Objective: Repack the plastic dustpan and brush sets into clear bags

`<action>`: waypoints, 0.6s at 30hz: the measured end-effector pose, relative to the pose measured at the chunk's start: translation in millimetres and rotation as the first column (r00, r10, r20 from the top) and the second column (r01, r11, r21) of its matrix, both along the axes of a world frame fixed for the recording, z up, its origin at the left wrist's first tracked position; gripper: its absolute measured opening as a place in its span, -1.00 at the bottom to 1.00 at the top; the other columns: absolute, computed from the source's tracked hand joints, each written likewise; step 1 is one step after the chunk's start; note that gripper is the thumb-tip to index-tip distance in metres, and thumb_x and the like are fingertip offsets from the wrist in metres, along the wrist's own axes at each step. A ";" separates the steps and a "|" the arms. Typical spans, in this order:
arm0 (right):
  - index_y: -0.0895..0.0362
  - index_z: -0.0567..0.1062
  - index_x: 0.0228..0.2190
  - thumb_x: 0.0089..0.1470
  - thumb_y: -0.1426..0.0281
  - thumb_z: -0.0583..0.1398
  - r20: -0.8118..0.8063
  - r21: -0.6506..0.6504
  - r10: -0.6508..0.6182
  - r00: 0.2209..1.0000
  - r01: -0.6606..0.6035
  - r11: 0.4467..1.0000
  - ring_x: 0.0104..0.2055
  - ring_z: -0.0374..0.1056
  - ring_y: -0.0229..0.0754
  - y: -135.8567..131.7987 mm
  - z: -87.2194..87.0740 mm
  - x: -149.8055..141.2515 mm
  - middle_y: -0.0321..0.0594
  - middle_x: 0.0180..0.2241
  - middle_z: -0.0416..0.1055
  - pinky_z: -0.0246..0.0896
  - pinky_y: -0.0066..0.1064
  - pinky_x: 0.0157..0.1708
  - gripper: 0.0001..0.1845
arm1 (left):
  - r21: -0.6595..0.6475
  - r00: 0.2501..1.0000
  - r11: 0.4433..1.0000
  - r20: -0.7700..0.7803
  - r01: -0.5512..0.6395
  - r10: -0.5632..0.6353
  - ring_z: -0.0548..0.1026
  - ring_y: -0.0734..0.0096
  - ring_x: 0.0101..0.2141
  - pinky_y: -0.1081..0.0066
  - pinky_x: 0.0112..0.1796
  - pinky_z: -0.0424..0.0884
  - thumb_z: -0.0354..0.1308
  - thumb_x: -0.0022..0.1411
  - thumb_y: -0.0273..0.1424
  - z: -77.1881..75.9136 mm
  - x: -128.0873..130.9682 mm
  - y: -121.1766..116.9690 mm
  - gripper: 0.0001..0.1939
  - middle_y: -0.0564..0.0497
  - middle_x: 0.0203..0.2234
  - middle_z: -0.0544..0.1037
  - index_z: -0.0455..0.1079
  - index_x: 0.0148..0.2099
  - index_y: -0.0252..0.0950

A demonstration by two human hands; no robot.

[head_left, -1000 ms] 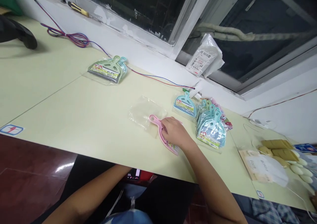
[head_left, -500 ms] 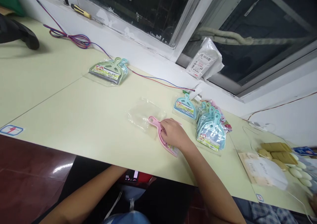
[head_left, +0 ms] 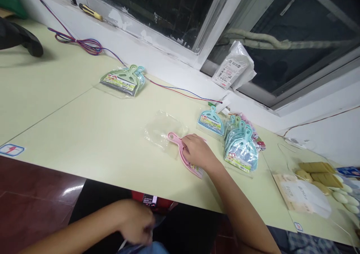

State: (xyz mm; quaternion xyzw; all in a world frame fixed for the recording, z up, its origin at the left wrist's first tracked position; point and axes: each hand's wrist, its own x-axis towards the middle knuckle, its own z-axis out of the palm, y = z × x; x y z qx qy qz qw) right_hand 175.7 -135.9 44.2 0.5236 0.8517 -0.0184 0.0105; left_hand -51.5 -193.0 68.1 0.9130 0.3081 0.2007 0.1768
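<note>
My right hand (head_left: 197, 151) is closed over a small pink dustpan (head_left: 182, 154) on the table, with its looped handle pointing up and left. A printed label and pale bristles show at its lower edge; my hand covers much of the rest. Just behind the handle lies a clear plastic bag (head_left: 159, 128), flat on the tabletop. My left hand (head_left: 137, 222) is over my lap, below the table's front edge, blurred, with its fingers bent inward. Whether anything is in it cannot be made out. A lit phone screen (head_left: 150, 200) shows just beyond it.
Bagged blue dustpans (head_left: 242, 153) stand in a row to the right, beside a single blue one (head_left: 210, 121). A bagged green dustpan set (head_left: 120, 79) lies at back left, near coiled cable (head_left: 90, 46). Farther right are a paper packet (head_left: 302, 196) and olive rolls (head_left: 323, 175).
My left hand has come out from under the table edge, moving toward me over my lap. My right hand and the pink dustpan stay in place.
</note>
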 end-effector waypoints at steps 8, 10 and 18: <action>0.16 0.51 -0.23 0.16 0.56 0.11 -0.048 0.007 -0.012 0.999 0.012 1.000 -0.08 0.36 -0.03 1.9 -2.4 -2.7 -0.07 -0.20 0.54 0.21 -0.27 0.00 -0.80 | 0.068 0.997 0.995 0.026 -0.074 0.072 0.52 0.24 -0.38 0.31 -0.33 0.31 0.01 0.40 -0.23 3.5 26.3 116.3 -0.69 -0.09 -0.43 0.58 0.47 -0.26 -0.29; 0.16 0.50 -0.25 0.16 0.56 0.11 -0.068 0.011 -0.015 0.998 0.016 1.000 -0.08 0.36 -0.04 2.2 -4.0 -3.4 -0.07 -0.20 0.54 0.20 -0.27 0.02 -0.81 | 0.121 0.990 0.984 0.069 -0.128 0.121 0.48 0.28 -0.43 0.32 -0.39 0.24 0.04 0.37 -0.20 -6.1 33.6 138.2 -0.70 -0.05 -0.44 0.57 0.44 -0.29 -0.28; 0.12 0.47 -0.31 0.09 0.59 0.11 -0.137 0.011 -0.028 0.990 0.029 1.000 -0.09 0.35 -0.04 2.3 -8.4 -2.9 -0.09 -0.22 0.51 0.22 -0.28 -0.01 -0.82 | 0.207 0.992 0.971 0.068 -0.120 0.109 0.36 0.38 -0.58 0.31 -0.43 0.16 -0.17 0.47 -0.26 -42.8 29.0 154.6 -0.47 0.01 -0.69 0.41 0.22 -0.58 -0.23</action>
